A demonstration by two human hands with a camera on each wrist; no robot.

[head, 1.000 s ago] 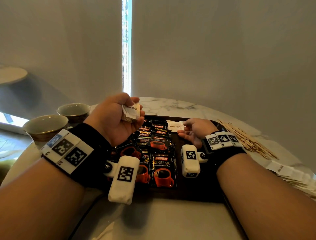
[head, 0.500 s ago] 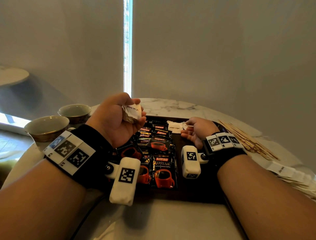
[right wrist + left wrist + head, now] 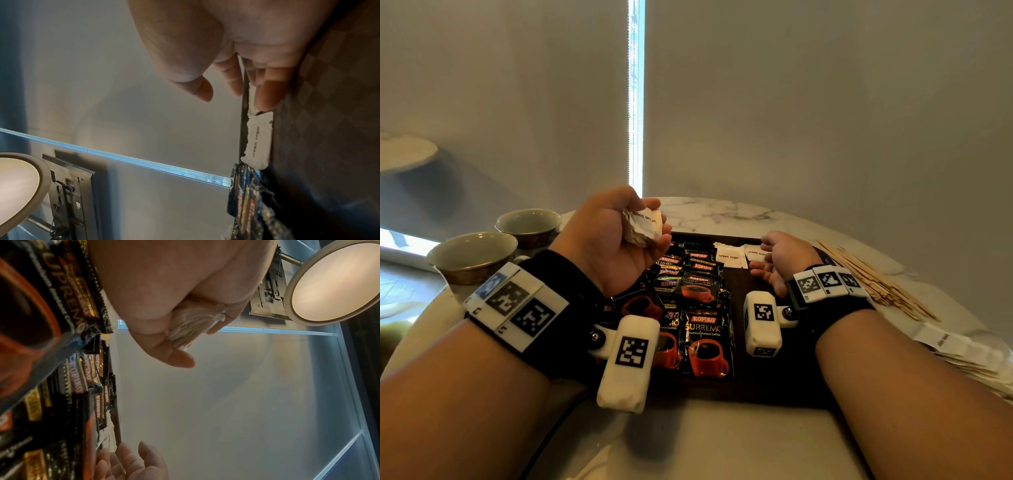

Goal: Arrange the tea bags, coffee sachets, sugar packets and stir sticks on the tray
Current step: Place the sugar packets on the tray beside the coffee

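My left hand (image 3: 610,247) is raised over the left of the dark tray (image 3: 756,389) and grips a bunch of white sugar packets (image 3: 643,224), also seen squeezed in its fingers (image 3: 193,324). Black coffee sachets (image 3: 702,329) lie in overlapping rows on the tray's left and middle. My right hand (image 3: 779,260) lies at the tray's far right with straight fingers (image 3: 265,97) pressing a brown sugar packet (image 3: 756,253) down. Another brown sugar packet (image 3: 731,257) lies flat just left of it. Wooden stir sticks (image 3: 876,282) sit heaped on the table right of the tray.
Two ceramic cups (image 3: 472,255) stand on the left of the round marble table (image 3: 722,212). A loose pile of white packets (image 3: 962,349) lies at the right edge. A wall lamp (image 3: 337,279) shows in the wrist views.
My right hand has set a second brown sugar packet down to the right of the first and shifted slightly right. My left hand has hardly moved.
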